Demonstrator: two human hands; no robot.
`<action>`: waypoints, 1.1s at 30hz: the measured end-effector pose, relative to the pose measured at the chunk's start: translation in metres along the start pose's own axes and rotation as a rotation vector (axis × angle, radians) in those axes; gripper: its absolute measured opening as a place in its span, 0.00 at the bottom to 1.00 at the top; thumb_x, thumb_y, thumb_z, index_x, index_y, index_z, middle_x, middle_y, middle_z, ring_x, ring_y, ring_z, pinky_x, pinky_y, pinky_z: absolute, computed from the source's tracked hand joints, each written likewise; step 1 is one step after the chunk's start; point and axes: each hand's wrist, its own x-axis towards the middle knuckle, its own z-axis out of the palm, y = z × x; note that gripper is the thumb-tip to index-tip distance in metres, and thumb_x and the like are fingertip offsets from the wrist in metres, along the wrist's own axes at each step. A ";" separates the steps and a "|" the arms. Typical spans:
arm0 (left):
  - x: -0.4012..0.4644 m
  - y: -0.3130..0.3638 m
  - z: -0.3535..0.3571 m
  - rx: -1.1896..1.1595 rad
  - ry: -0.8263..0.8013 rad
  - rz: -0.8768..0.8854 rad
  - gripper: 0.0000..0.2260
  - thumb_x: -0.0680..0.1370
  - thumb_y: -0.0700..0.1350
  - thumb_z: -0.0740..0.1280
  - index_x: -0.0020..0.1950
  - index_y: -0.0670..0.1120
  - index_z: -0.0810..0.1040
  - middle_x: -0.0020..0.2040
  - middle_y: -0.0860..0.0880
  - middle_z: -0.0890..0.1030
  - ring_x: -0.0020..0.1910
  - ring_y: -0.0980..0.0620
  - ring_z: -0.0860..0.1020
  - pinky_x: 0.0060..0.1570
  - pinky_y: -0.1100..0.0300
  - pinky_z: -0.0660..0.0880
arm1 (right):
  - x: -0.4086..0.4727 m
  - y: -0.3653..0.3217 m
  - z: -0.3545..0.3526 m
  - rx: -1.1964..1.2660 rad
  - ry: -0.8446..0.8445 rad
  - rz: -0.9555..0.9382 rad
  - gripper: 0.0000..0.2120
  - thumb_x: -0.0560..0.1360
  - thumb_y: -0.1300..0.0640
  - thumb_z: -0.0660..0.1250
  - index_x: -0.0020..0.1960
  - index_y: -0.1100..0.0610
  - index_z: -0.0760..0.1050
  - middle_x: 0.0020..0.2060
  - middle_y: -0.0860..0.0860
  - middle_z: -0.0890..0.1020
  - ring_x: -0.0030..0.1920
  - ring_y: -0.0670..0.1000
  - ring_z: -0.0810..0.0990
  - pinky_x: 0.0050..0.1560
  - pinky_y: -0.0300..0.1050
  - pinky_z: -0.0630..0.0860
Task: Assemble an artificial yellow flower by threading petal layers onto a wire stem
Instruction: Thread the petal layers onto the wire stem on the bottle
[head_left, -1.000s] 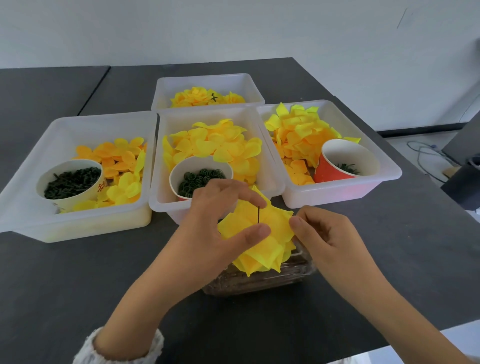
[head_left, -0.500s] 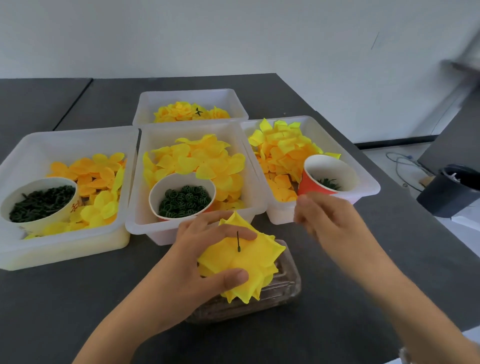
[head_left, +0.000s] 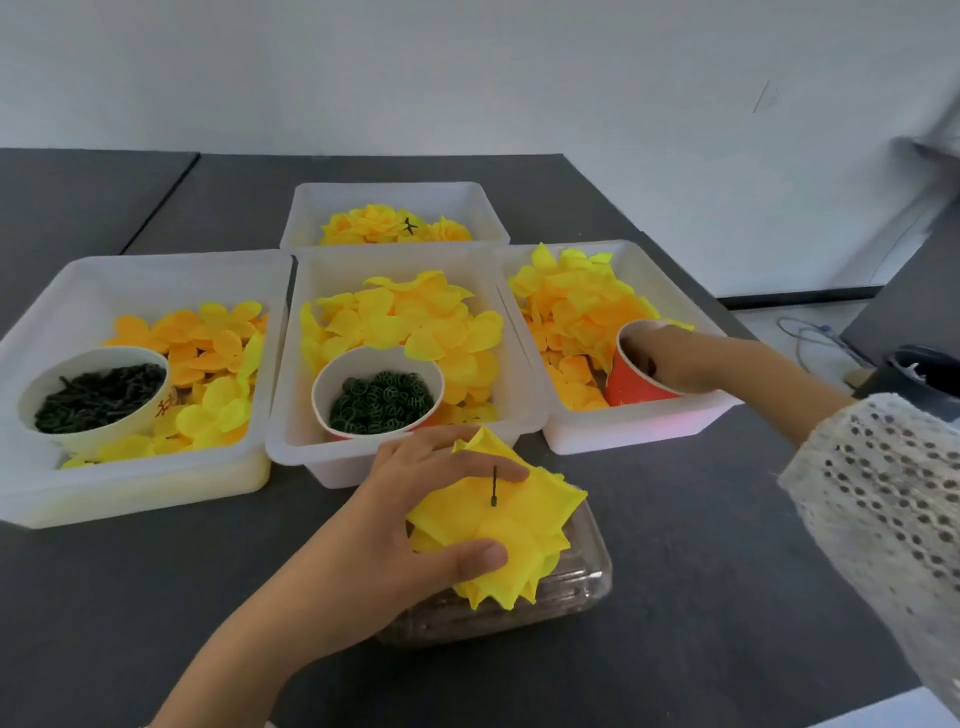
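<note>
Left hand (head_left: 395, 525) pinches flower (head_left: 498, 525), wire stem (head_left: 494, 486) poking between fingers.

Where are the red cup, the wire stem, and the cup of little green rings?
red cup (head_left: 631, 387), head view, on its outer red wall.
wire stem (head_left: 494, 486), head view, on the dark tip above the petals.
cup of green rings (head_left: 332, 376), head view, on its white inner wall.

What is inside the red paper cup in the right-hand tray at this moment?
The right hand reaches into the red paper cup, its fingers down past the rim. They cover the inside, so the contents cannot be seen, nor whether the fingers hold anything.
</note>
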 end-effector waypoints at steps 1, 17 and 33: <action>0.000 0.001 0.000 -0.001 0.000 0.004 0.26 0.68 0.69 0.69 0.65 0.71 0.71 0.69 0.76 0.59 0.72 0.71 0.54 0.67 0.54 0.63 | -0.001 0.001 -0.002 0.033 0.013 -0.022 0.12 0.74 0.63 0.63 0.43 0.45 0.70 0.41 0.45 0.75 0.40 0.45 0.74 0.41 0.41 0.68; -0.029 0.024 0.007 0.124 0.327 0.193 0.28 0.67 0.64 0.73 0.65 0.62 0.71 0.74 0.57 0.63 0.73 0.52 0.63 0.61 0.77 0.64 | -0.020 0.006 -0.018 -0.313 0.336 0.276 0.14 0.79 0.47 0.57 0.51 0.50 0.80 0.37 0.52 0.74 0.38 0.58 0.75 0.40 0.46 0.68; -0.035 0.015 0.027 0.479 0.471 0.332 0.11 0.71 0.48 0.76 0.49 0.55 0.78 0.66 0.50 0.69 0.72 0.48 0.58 0.70 0.67 0.53 | -0.126 -0.160 -0.050 0.104 0.719 -0.204 0.14 0.78 0.55 0.59 0.35 0.57 0.70 0.22 0.49 0.65 0.28 0.53 0.63 0.31 0.46 0.62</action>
